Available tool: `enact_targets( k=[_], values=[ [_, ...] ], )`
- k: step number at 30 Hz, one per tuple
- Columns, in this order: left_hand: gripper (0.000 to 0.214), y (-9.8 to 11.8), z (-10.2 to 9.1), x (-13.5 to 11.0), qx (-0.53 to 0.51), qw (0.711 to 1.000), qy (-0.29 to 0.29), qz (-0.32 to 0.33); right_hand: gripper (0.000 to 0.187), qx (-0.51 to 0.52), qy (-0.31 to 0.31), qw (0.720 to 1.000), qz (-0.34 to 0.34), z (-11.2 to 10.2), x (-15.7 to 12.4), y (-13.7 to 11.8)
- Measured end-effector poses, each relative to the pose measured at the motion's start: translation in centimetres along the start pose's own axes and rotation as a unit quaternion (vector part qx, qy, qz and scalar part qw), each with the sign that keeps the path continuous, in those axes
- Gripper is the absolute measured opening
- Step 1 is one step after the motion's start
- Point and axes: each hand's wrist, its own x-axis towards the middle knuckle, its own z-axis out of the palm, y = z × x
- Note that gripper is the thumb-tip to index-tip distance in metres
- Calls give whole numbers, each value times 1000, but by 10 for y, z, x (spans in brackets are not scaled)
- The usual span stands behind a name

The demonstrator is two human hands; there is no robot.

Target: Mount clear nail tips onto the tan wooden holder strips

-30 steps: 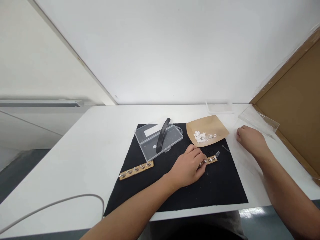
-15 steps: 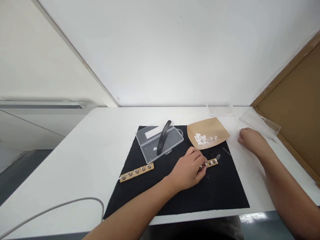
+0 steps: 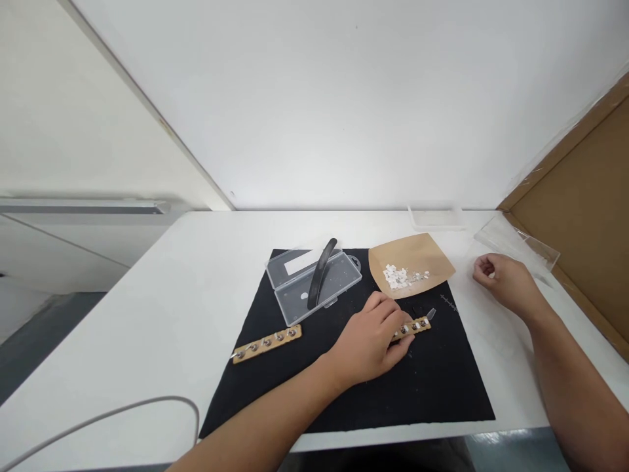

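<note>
My left hand (image 3: 376, 341) is closed around a tan strip (image 3: 420, 326) with round metal studs and small white pieces along it. My palm and fingers hide the strip's left part. A clear nail tip (image 3: 431, 314) sticks out at its right end. Out over the white table, to the right of the black mat (image 3: 363, 406), my right hand (image 3: 506, 278) has its fingers curled in; whether something is between them I cannot make out. A second tan strip (image 3: 266, 343) with metal studs lies at the mat's left, clear slivers on the studs.
An open clear plastic case (image 3: 319, 288) has a black curved nail file (image 3: 322, 272) lying across it. Behind my left hand, a brown paper tray (image 3: 427, 252) holds small white bits (image 3: 397, 276). Clear plastic boxes (image 3: 515, 242) stand at the back right, beside a cardboard panel (image 3: 584, 203).
My right hand has turned, so its curled fingers show more. My left fingers have shifted slightly on the strip, uncovering another stud. The view has moved a little.
</note>
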Motion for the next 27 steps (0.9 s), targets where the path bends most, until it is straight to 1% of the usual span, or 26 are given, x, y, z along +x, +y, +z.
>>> enact_targets(
  k=[2, 4, 6, 8, 10, 12, 15, 19, 23, 27],
  values=[
    [16, 1, -2, 1, -6, 999, 29, 14, 14, 90, 19, 996, -8, 0, -6, -15],
    [19, 2, -4, 2, -17, 998, 61, 21, 22, 203, -6, 979, -23, 3, -15, -37],
    [19, 3, -5, 4, -37, 995, 90, 20, 29, 306, -38, 950, -39, 7, -28, -64],
    [18, 4, -5, 6, -65, 991, 116, 18, 33, 394, -57, 915, -56, 12, -41, -91],
    [18, 6, -5, 7, -89, 986, 138, 19, 34, 450, -79, 887, -74, 17, -52, -113],
    [17, 7, -5, 8, -104, 983, 150, 20, 34, 483, -104, 865, -90, 21, -60, -128],
    [15, 8, -5, 7, -117, 981, 157, 9, 32, 508, -145, 843, -99, 23, -67, -139],
    [13, 8, -4, 7, -141, 977, 163, -6, 31, 528, -166, 827, -103, 23, -72, -142],
    [10, 8, -4, 7, -167, 970, 176, -9, 26, 529, -175, 825, -98, 23, -75, -143],
    [8, 7, -5, 8, -183, 966, 180, -3, 26, 524, -175, 828, -101, 22, -76, -144]
  ],
)
